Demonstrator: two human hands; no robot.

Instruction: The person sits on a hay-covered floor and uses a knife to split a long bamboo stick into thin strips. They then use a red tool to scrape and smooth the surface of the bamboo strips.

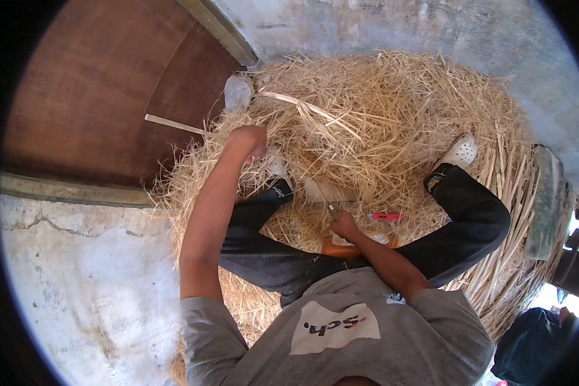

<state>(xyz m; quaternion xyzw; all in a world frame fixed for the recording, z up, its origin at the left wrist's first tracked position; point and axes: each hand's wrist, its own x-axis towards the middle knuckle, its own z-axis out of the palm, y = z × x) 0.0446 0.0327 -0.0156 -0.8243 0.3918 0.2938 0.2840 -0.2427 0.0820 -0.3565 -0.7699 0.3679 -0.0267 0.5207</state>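
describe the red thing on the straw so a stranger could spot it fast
Start at the straw heap against the wall and find the person's dark trousers, legs spread wide. Between the knees, just right of the right hand, lies a slim red thing. Its bright red sets it apart from the pale straw around it and the orange thing nearer the person.

Heaped pale shavings (392, 109) and stacked strips (503, 174) mark a makeshift workshop (cracked wall (83, 251) included).
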